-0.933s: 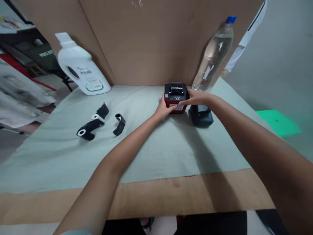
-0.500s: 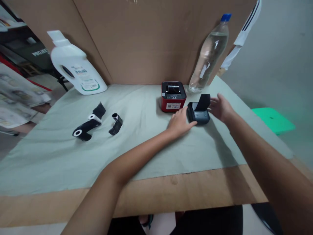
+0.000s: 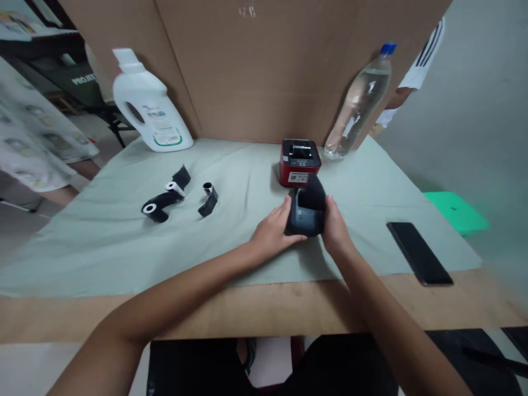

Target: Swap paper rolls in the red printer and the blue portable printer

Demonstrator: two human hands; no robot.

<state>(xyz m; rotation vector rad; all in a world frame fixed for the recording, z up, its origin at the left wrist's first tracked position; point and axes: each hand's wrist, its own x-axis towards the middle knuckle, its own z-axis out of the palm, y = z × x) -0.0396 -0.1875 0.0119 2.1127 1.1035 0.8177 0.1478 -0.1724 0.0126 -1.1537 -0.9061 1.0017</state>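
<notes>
Both hands grip a small dark grey printer (image 3: 306, 212) with its lid raised, held just above the pale green cloth (image 3: 103, 247). My left hand (image 3: 272, 231) clasps its left side and my right hand (image 3: 335, 228) its right side. Just behind it stands a red and black label printer (image 3: 300, 162). Two black rolls with white cores lie to the left: a longer one (image 3: 164, 195) and a shorter one (image 3: 208, 199).
A white detergent jug (image 3: 149, 107) stands at the back left and a clear water bottle (image 3: 359, 104) at the back right, both against a cardboard wall (image 3: 256, 66). A black phone (image 3: 418, 253) lies on the right. A green stool (image 3: 456, 212) is beyond the table's edge.
My hands left the red printer and took hold of the dark grey one at its right. It has come nearer and to the left, in front of the red printer.
</notes>
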